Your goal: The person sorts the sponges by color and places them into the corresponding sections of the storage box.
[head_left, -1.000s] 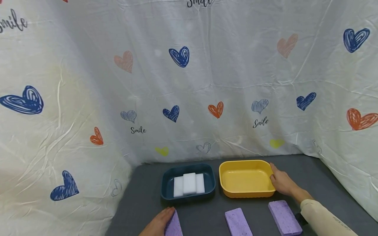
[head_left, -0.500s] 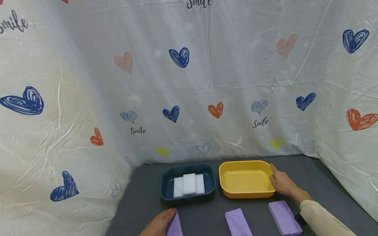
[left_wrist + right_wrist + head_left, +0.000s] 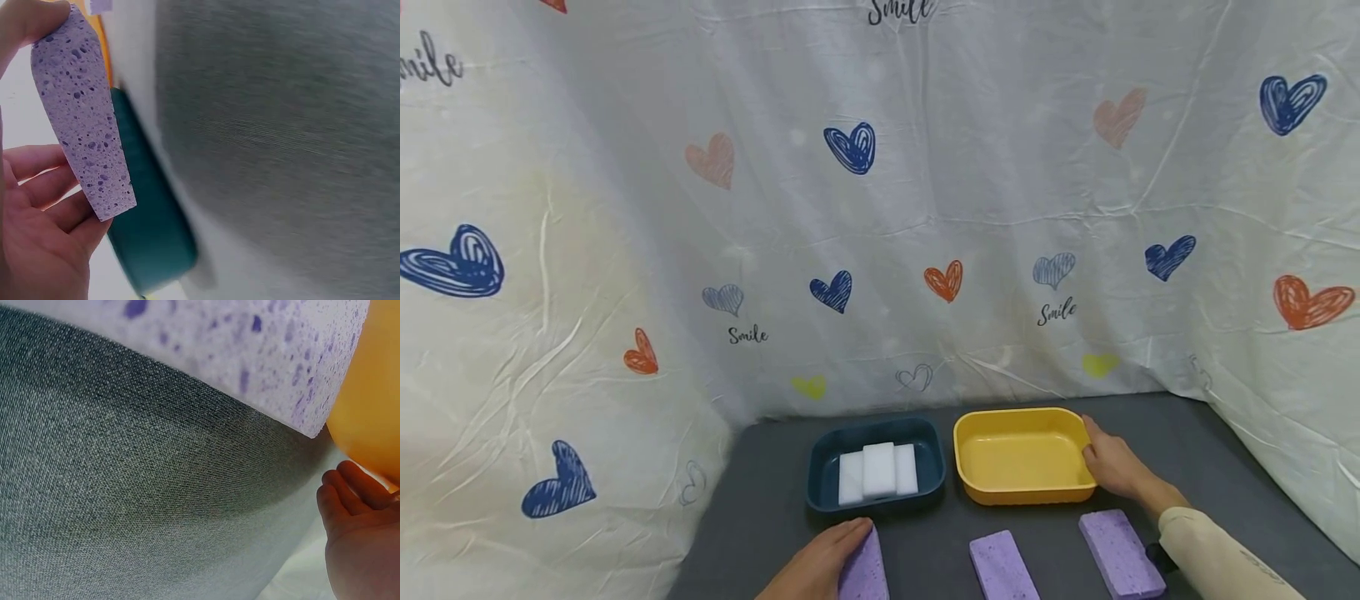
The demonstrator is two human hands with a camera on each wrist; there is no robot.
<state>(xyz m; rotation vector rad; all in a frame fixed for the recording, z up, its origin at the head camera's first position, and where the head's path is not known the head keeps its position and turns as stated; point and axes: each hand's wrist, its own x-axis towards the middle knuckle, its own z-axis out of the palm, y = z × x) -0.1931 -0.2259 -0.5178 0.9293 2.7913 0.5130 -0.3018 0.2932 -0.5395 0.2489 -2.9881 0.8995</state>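
Observation:
In the head view my left hand (image 3: 822,562) holds a purple sponge (image 3: 865,567) at the lower middle, in front of the dark blue tub. The left wrist view shows this pored sponge (image 3: 84,119) pinched between the thumb at one end and the fingers at the other, raised off the grey tabletop. My right hand (image 3: 1116,462) grips the right side of a yellow tub (image 3: 1026,497), thumb at the rim and fingers along the outer wall. Nothing lies inside the yellow tub.
The dark blue tub (image 3: 876,506) stands left of the yellow one, with white sponges (image 3: 878,471) inside. Two more purple sponges, a middle one (image 3: 1003,567) and a right one (image 3: 1122,554), lie in front of the yellow tub. A heart-printed curtain (image 3: 887,208) hangs behind the grey table (image 3: 737,500).
My left hand has moved right and slightly up with the purple sponge. My right hand stays on the yellow tub. The head view has shifted slightly.

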